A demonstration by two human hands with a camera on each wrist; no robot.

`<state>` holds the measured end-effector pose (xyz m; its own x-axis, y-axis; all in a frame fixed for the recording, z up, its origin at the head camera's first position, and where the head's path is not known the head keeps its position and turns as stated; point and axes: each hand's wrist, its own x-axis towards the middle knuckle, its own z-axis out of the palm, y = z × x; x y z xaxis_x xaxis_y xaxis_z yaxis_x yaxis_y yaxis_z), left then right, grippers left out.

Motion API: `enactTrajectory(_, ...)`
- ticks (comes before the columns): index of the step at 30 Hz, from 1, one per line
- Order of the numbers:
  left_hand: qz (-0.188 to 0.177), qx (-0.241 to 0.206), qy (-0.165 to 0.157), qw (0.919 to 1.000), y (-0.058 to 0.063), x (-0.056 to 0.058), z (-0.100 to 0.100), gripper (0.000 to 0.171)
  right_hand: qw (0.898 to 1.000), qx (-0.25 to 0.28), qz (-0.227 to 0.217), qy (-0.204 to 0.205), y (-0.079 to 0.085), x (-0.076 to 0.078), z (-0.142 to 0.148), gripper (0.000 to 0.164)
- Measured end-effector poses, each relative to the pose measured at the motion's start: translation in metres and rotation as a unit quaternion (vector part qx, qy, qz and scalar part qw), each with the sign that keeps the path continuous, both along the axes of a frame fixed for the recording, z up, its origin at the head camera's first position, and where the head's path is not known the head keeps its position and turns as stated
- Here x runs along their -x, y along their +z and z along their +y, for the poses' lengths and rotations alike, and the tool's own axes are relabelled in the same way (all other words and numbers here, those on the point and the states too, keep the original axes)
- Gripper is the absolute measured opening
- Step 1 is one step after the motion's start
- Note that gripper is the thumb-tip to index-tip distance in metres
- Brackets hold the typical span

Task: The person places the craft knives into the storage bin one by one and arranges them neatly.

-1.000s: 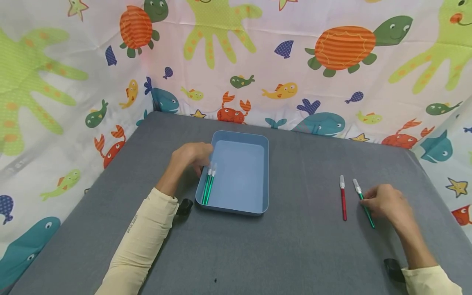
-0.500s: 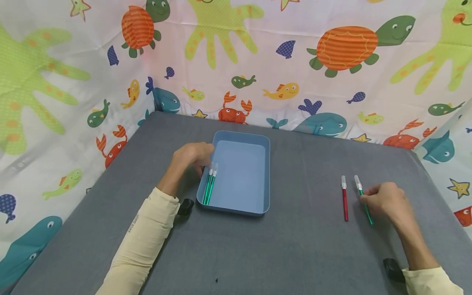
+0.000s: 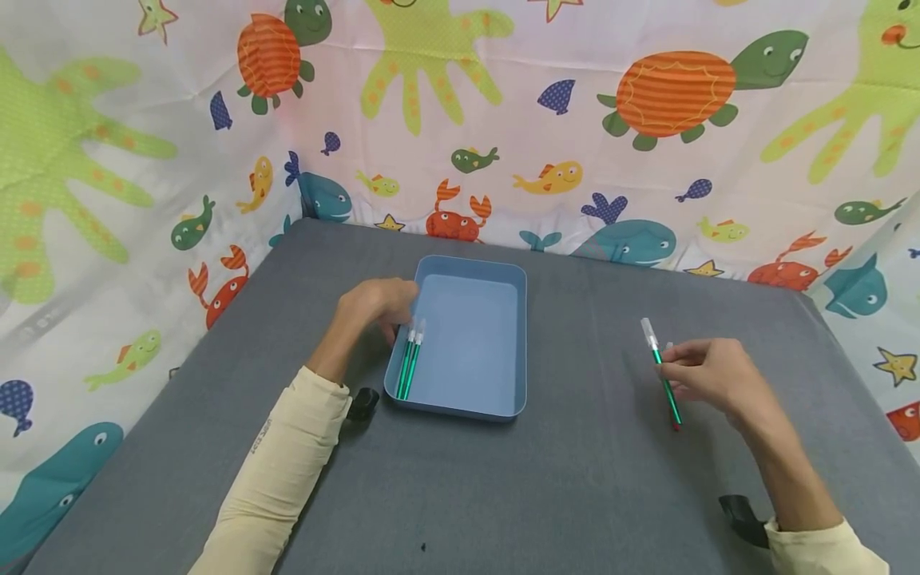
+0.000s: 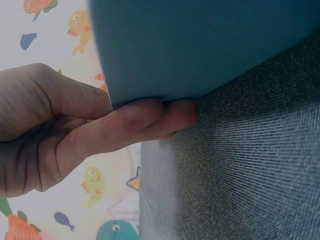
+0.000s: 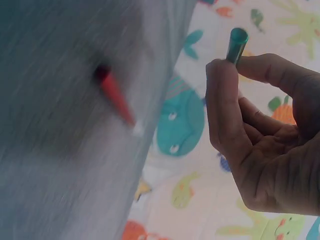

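Left hand [image 3: 375, 306], fingers clamped on tray [image 3: 472, 343] at ten o'clock, right hand [image 3: 707, 377] pinching green pen [image 3: 669, 394] toward three, red pen [image 5: 117, 97] mostly hidden in head view, uncovered in right wrist's.

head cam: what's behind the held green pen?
The red pen, on the gray table. Head view shows only its red end and a bit of cap; the green pen and right hand cover the rest.
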<state>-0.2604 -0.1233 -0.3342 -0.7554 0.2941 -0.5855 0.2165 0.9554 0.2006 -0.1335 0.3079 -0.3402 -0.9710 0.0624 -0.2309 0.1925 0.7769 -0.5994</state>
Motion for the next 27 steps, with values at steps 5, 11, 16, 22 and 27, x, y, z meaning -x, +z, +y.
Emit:
enactTrajectory(5,0.004,0.004,-0.003,1.0,0.0,0.0,0.001,0.042,0.999,0.038,0.006,0.023,0.006,0.004,-0.026,0.041)
enactTrajectory(11,0.0,-0.001,0.004,1.0,0.0,-0.001,0.0,0.042,0.996,0.077,0.012,0.046,0.014,0.012,-0.055,0.037)
enactTrajectory(16,0.001,-0.008,0.009,0.9999,0.0,-0.001,0.0,0.043,0.993,0.1,0.014,0.055,0.019,0.02,-0.077,0.036)
enactTrajectory(22,-0.007,-0.014,0.011,0.9998,-0.001,0.0,0.001,0.039,0.991,0.108,0.023,0.072,0.023,0.026,-0.102,0.032)
enactTrajectory(27,-0.006,-0.009,0.015,0.9998,-0.001,-0.001,0.001,0.038,0.99,0.117,0.023,0.077,0.023,0.03,-0.121,0.029)
